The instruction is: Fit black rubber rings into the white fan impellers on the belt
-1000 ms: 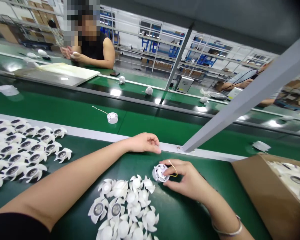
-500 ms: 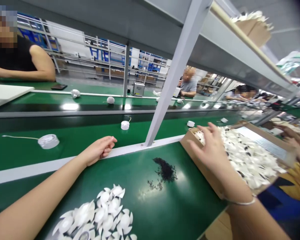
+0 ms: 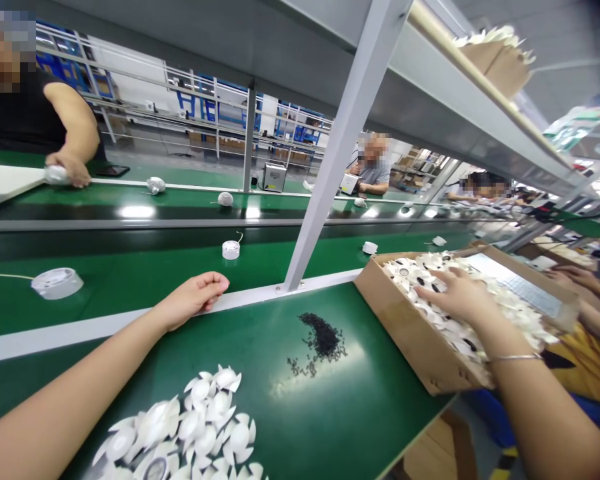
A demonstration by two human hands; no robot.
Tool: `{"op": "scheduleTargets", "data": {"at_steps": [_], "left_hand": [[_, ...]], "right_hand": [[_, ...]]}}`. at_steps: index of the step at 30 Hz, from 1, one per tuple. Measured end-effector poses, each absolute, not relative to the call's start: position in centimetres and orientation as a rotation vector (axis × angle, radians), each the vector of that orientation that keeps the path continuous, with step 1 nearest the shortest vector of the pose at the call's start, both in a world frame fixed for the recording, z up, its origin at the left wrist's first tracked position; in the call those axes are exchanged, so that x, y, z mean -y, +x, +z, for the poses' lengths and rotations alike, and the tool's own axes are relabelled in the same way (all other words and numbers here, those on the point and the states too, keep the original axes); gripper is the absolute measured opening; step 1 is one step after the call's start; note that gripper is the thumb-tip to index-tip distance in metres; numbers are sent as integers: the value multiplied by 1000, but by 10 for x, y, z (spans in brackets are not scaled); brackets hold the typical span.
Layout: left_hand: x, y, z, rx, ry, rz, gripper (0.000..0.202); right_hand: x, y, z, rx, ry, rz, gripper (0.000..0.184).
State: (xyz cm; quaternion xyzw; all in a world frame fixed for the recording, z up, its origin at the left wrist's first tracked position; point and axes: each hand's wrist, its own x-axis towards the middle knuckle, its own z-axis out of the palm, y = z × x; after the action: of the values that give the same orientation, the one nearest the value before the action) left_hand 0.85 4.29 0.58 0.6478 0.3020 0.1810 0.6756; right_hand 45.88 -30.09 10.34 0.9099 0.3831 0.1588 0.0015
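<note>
Right hand (image 3: 460,298) rests on white plastic fan parts (image 3: 405,270) in a cardboard box (image 3: 410,340).

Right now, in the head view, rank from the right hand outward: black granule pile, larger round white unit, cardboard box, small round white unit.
From the right hand:
1. Cardboard box: right, hand inside on white vaned parts.
2. Black granule pile: left of the box.
3. Small round white unit: ahead, farther left.
4. Larger round white unit: far left.
</note>
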Motion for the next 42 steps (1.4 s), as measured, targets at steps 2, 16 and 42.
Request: {"op": "scheduleTargets", "data": {"at_steps": [2,16,42], "left_hand": [[-42,9,5,-689,1509,409,42],[-46,11,0,-708,1645,404,46],[-44,10,2,-705,1685,414,44]], "right_hand": [[300,463,103,-1214,2870,464,83],[295,469,91,-762,3035,418,68],[307,471,89,-653,3239,1334,50]]}}
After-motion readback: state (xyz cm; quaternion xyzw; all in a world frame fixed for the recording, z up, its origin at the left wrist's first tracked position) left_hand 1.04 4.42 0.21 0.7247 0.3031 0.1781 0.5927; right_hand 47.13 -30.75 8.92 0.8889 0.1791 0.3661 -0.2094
